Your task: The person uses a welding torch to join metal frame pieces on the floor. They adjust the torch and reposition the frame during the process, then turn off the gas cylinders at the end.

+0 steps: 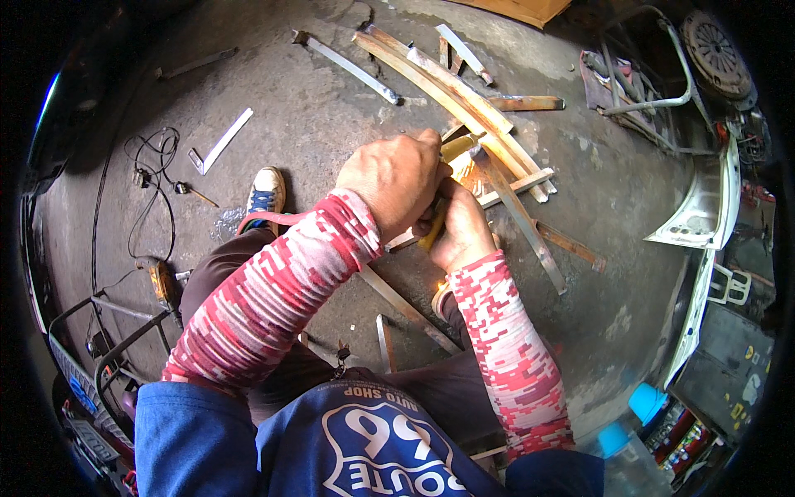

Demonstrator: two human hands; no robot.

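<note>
The left hand (393, 178) is clenched round the upper part of a yellow tool (455, 149), and the right hand (464, 228) is curled tight about a yellow part just below; fingers hide whether the two parts join. The tool sits mid-view over the floor, an orange flare (468, 176) beside it at 2 o'clock.

Bare skin so near the flare could burn; a slip of either hand, or stray sparks, would be the cause. A small orange glow shows at the right shoe (440, 300), towards 6 o'clock, so shoe or trouser could scorch. The hose (277, 219), at 9 o'clock between left sleeve and left shoe (267, 189), could snag if that foot shifts. The bars (464, 95) cross loosely and could slide if knocked.

Counted outward: two hands, two shoes, one hose. The bars, mainly from 12 to 4 o'clock, number more than six; overlap prevents an exact count. Three strips (348, 66) lie apart, from 9 to 11 o'clock. There is one cable (166, 153) at 9, one drill-like machine (163, 282) at 8, one white panel (704, 207) at 3, one round plate (716, 54) at 2, and two blue tubs (648, 402) between 4 and 5.
</note>
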